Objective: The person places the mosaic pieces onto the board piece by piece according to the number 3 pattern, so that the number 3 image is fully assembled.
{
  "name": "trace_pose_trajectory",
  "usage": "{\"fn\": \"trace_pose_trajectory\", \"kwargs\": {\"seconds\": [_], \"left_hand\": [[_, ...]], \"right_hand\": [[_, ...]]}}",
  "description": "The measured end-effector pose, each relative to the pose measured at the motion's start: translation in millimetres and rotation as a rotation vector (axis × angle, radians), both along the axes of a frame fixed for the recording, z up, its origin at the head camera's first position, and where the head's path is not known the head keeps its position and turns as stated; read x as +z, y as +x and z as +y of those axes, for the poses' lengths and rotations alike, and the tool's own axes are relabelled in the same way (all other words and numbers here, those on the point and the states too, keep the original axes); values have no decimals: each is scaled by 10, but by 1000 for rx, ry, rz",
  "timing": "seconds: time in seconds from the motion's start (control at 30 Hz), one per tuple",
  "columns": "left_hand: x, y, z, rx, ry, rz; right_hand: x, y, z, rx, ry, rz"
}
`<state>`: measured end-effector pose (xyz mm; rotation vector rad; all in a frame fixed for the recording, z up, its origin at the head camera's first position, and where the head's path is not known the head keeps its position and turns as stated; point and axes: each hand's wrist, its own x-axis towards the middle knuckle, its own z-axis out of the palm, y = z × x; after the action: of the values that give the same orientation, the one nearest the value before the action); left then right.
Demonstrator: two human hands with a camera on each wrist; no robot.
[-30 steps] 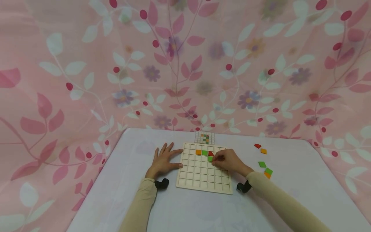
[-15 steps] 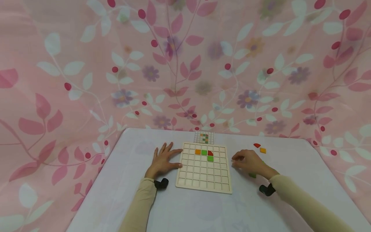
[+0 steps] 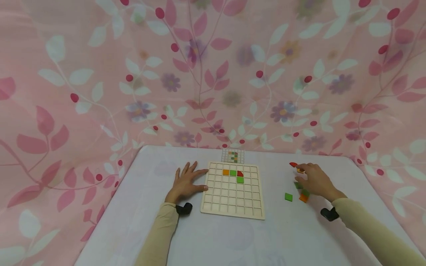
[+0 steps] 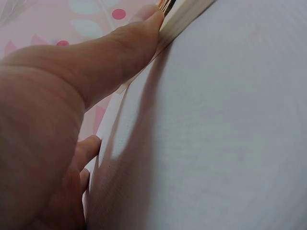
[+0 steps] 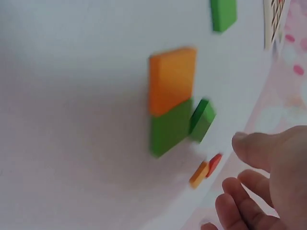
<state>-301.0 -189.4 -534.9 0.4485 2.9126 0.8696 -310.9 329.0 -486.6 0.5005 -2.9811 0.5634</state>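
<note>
Head view shows the left hand (image 3: 184,184) with fingers spread beside the board (image 3: 224,201), thumb and forefinger tips touching its left edge without curling round it. The board lies flat on the table (image 3: 246,242), and in its cells an orange square (image 3: 226,172), a green square (image 3: 233,173) and a red quarter (image 3: 240,173) run side by side, with a second green (image 3: 240,180) directly below the red. Just beyond the far edge is a card (image 3: 233,156) with a small coloured grid. Out to the right, the right hand (image 3: 316,180) is over the loose tiles, thumb and fingers apart with nothing held between them. Its fingertips are nearest a loose orange (image 3: 300,171); whether they touch it cannot be told. A loose red (image 3: 293,164) lies just beside that tile. In the right wrist view, a large orange (image 5: 172,79) and a large green (image 5: 171,127) touch edge to edge, a tilted-looking green (image 5: 202,120) is just beside them, and a lone green (image 5: 223,14) lies apart, nearer the board.
</note>
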Motion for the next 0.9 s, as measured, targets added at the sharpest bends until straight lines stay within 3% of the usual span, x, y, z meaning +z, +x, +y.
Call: {"fn": "trace_pose_trajectory", "kwargs": {"seconds": [0.13, 0.37, 0.5, 0.63, 0.9], "left_hand": [[-5, -3, -19, 1, -12, -10], [-90, -41, -38, -6, 10, 9], [-78, -42, -32, -5, 4, 5], [-95, -47, -36, -8, 16, 11], [-94, -42, -30, -2, 13, 2]], "right_hand": [[-94, -73, 169, -60, 37, -10], [-209, -181, 309, -82, 11, -76], [-257, -233, 329, -94, -40, -108], [-308, -246, 333, -102, -69, -79], [-382, -276, 273, -135, -53, -90]]}}
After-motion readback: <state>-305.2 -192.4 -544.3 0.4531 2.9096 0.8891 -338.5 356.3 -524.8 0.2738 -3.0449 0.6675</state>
